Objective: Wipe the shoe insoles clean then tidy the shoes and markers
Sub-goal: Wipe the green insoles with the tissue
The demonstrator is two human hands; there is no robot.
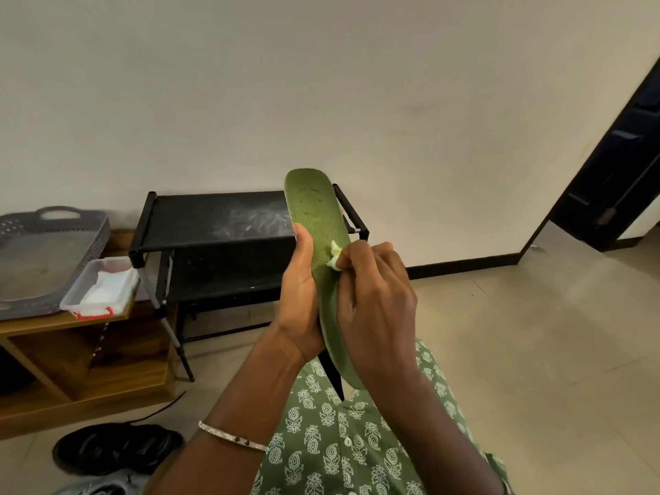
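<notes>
Wiping is in hand: the left hand (303, 284) grips the long green textured insole (314, 209) upright by its edge, and the right hand (375, 305) pinches a small crumpled white wipe (335, 253) against its face at mid-length. The next move likely calls for strokes toward toe and heel, with the left grip firm so the flexible insole does not fold. A black-framed shoe rack (221, 216) stands beyond the hands, a clear plastic box of white wipes (100, 287) sits on the wooden counter (35, 328) to their left, and black shoes (118, 448) lie below the left forearm; nothing appears to obstruct the stroke.
</notes>
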